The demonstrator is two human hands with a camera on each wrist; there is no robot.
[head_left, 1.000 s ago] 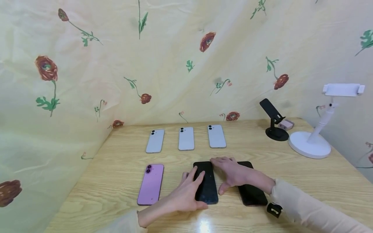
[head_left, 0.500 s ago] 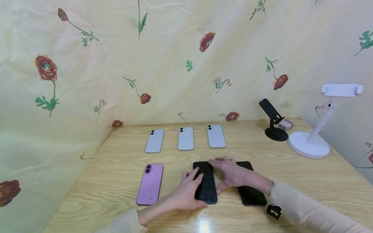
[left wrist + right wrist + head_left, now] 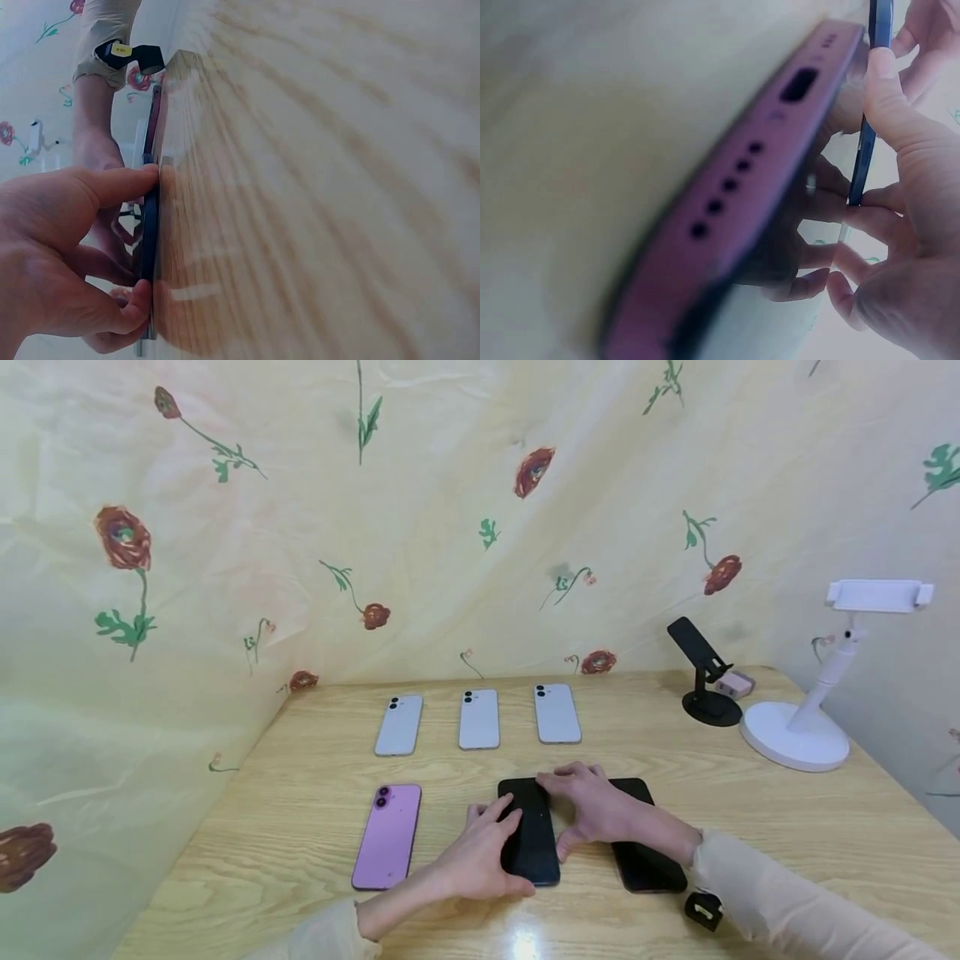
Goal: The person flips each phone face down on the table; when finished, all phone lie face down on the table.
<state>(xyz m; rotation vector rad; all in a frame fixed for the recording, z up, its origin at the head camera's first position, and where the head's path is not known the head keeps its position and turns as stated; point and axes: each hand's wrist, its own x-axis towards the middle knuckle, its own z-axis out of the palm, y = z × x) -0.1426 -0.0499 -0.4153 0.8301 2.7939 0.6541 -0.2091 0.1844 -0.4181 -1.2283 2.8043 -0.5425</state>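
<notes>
- Holding the center phone [image 3: 536, 843] by its edges, the left hand [image 3: 478, 860] and the right hand [image 3: 596, 806] are set on opposite sides of it, apart from each other.
- Left hand: thumb at the near edge, fingers along the left side. The left wrist view shows thumb and fingertip against the narrow edge.
- Right hand: fingertips at the far right corner, thumb on the right side.
- Center phone: lies on the wooden table [image 3: 270, 835], dark screen up, between the purple phone [image 3: 387, 837] and the right phone [image 3: 649, 865].
- Right phone: lies dark face up, partly hidden by the right hand and forearm. The right wrist view shows its pink edge, with a port and a row of holes.
- Purple phone: lies back up, left of the left hand, two lenses toward its far end.
- Far row: left white phone [image 3: 399, 725], middle white phone [image 3: 478, 719] and right white phone [image 3: 557, 715] lie back up, spaced apart.
- Far right: black stand [image 3: 696, 647], panel tilted; pink block [image 3: 737, 684] just behind it; white stand [image 3: 829, 672] upright beside them.
- Backdrop: flowered cloth [image 3: 450, 485] behind the table.
- Arms: pale sleeves [image 3: 795, 893]; black device [image 3: 703, 910] at the right wrist.
</notes>
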